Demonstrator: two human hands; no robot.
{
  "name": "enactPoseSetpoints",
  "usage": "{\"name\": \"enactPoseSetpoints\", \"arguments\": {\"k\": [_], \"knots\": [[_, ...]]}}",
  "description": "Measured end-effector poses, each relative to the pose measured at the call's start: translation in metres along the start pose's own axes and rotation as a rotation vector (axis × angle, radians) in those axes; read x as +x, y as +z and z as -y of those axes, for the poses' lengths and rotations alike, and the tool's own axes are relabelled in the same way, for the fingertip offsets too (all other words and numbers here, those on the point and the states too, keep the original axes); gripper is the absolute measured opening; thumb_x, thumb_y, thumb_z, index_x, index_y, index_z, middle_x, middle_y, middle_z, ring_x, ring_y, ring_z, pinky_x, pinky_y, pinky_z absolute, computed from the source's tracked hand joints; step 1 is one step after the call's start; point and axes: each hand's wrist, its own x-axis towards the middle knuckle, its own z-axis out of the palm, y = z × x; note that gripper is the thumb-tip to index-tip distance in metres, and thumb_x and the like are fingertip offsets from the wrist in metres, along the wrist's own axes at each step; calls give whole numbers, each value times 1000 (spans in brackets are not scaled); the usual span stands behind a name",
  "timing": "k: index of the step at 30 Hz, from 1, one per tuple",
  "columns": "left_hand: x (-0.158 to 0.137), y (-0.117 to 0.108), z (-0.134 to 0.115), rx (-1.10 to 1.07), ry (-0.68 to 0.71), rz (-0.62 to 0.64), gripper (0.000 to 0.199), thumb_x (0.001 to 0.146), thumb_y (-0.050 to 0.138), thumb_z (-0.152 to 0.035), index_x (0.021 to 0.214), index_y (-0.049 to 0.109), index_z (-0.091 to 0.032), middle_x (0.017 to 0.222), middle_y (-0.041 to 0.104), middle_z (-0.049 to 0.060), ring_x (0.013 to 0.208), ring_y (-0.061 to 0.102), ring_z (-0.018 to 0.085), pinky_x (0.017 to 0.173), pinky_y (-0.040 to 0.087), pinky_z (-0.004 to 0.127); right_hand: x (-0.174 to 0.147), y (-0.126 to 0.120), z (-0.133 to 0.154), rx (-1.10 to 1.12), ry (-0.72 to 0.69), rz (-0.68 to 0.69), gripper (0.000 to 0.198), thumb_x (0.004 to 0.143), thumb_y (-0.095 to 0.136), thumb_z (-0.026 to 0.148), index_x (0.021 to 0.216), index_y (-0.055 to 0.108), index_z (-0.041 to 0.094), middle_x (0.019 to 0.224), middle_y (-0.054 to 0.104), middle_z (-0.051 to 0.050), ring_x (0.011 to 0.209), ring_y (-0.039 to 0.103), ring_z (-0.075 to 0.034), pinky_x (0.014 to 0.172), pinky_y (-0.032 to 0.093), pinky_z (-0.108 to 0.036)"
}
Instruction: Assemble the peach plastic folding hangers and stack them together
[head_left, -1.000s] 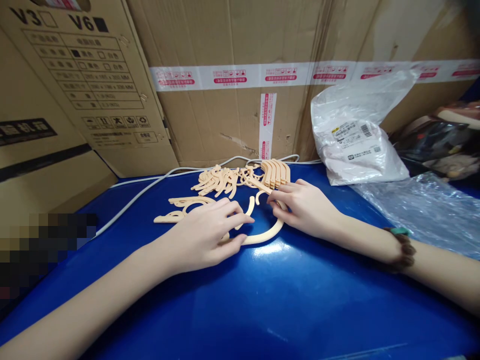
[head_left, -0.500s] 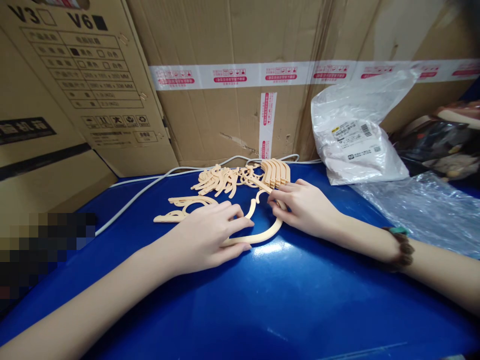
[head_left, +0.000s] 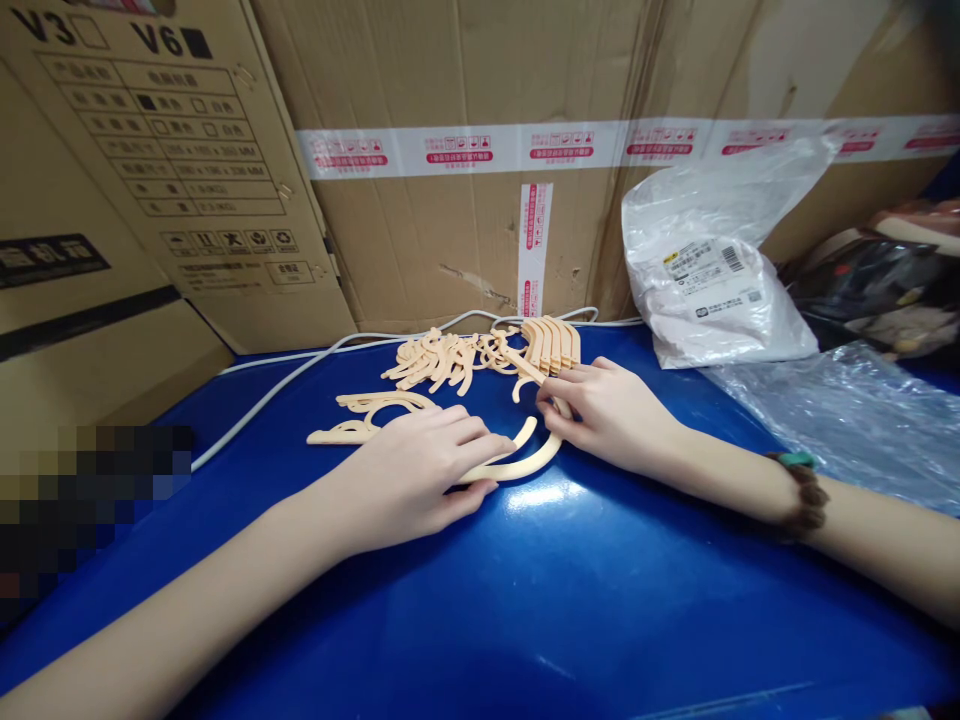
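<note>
A cream plastic folding clothes hanger (head_left: 529, 463) lies on the blue tabletop, a long curved arm of it bowing toward me between my hands. My left hand (head_left: 420, 470) pinches its left part, thumb below and fingers above, partly hiding it. A shorter curved piece sticks out from under those fingers, its tip pointing up and right. My right hand (head_left: 615, 412) grips the hanger's right end with curled fingers, covering that end. Just left of the right fingers a small cream hook (head_left: 522, 388) shows. Beyond my left hand lie other cream hanger parts (head_left: 352, 430).
Behind my hands are a heap of small cream curved pieces (head_left: 435, 362) and a neat stack of curved hanger arms (head_left: 553, 345). A white cable (head_left: 277, 420) runs along the back left. Cardboard boxes (head_left: 450, 240) wall the back; a white plastic parcel (head_left: 712, 290) stands right, by clear film (head_left: 847, 420).
The shorter curved piece under my left fingers has swung down and to the right, nearer the long arm. My left fingers shifted slightly; my right hand stays almost still.
</note>
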Motion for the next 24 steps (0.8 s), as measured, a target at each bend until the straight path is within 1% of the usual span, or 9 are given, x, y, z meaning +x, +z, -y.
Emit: {"name": "enactPoseSetpoints", "arguments": {"k": [4,10,15,18,20,24], "knots": [[1,1,0,-11,1,-26,28,92,46,-18,116,60,-20,102,65,5,94,59,20,82,45,33,0,1,0,10,-8,11,20,90,46,23,88,65,17,83,69,-5,80,63,-18,76,32,-31],[0,3,-1,-20,-5,-31,27,92,43,-14,112,60,-19,101,64,4,92,58,19,81,46,33,-2,1,0,12,-64,12,20,90,47,24,94,66,17,86,69,-5,80,62,-19,77,32,-32],[-3,1,4,-42,-34,-26,36,88,43,-10,121,54,-21,116,59,4,103,55,19,87,45,33,-2,0,1,23,-116,22,23,92,44,24,100,65,16,89,69,-5,80,62,-19,77,32,-32],[-4,2,10,2,-70,-19,41,86,42,-8,124,52,-21,117,58,6,104,55,21,87,44,36,-3,0,1,22,-151,35,24,92,44,23,101,65,16,87,68,-5,78,61,-18,76,32,-32],[-4,3,14,29,-89,-26,42,85,41,-6,124,51,-20,116,58,7,104,55,22,87,44,37,-3,-1,2,16,-185,46,24,92,43,24,99,65,16,83,67,-5,75,60,-18,76,31,-32],[-3,6,16,82,-130,-68,40,86,42,-7,123,52,-18,114,58,9,106,54,24,88,44,39,-4,-2,3,21,-258,65,22,91,43,24,91,64,16,77,65,-4,69,56,-16,74,30,-32]]}}
